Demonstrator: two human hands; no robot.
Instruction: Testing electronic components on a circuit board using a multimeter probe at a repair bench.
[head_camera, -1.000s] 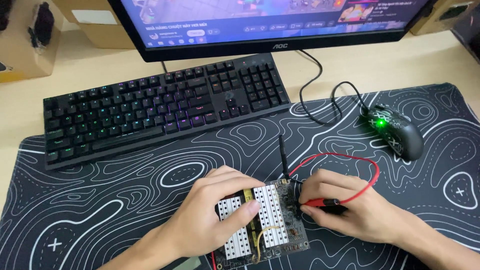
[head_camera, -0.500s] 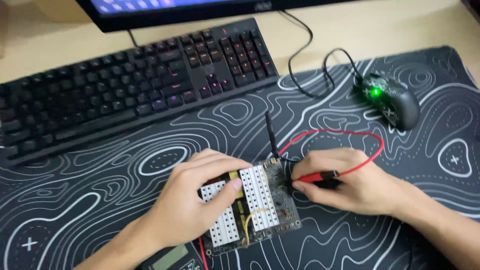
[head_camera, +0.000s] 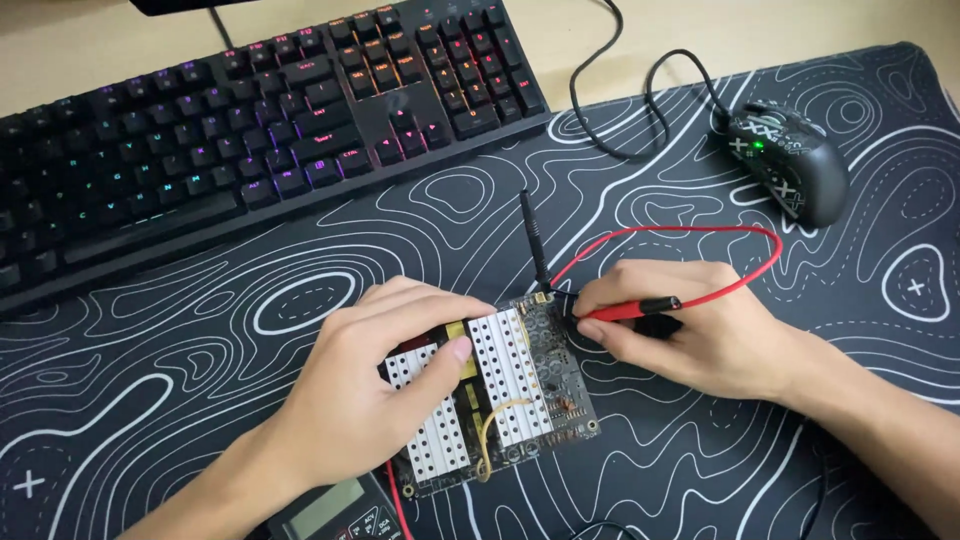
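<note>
A: Start at the hands. What is the right hand (head_camera: 690, 330) doing?

B: Its fingers are pinched together on a red test probe (head_camera: 632, 309). The probe lies nearly flat, and its tip meets the far right corner of the circuit board (head_camera: 555, 375). The probe's red lead (head_camera: 700, 232) loops out behind the hand, toward the far right of the desk mat (head_camera: 180, 400), and curves back.

A: And the left hand (head_camera: 375, 395)?

B: It lies on top of the board, palm down, fingers curled and close together. The thumb presses on the white breadboard strips (head_camera: 508, 365), and the other fingers wrap over the far edge. It pins the board rather than lifting it; the board lies flat on the mat.

A: Where on the mat is that board?

B: Near the mat's near edge, about midway between its left and right sides. It is turned a little, so its corners point off the mat's edges. A yellow jumper wire (head_camera: 497, 425) arcs across the near part of the white strips.

A: Anything else touching it?

B: A black probe (head_camera: 534, 240) stands up from the same far corner, leaning away toward the keyboard. Whether anything holds it, I cannot tell.

A: And further out?

B: A multimeter (head_camera: 330, 510) shows at the near edge, just under the left wrist, cut off by the frame. A black keyboard (head_camera: 250, 130) with coloured key lights runs along the far left edge of the mat. A black mouse (head_camera: 790, 165) with a green light sits at the far right corner, and its cable (head_camera: 640, 100) coils beside the keyboard.
</note>
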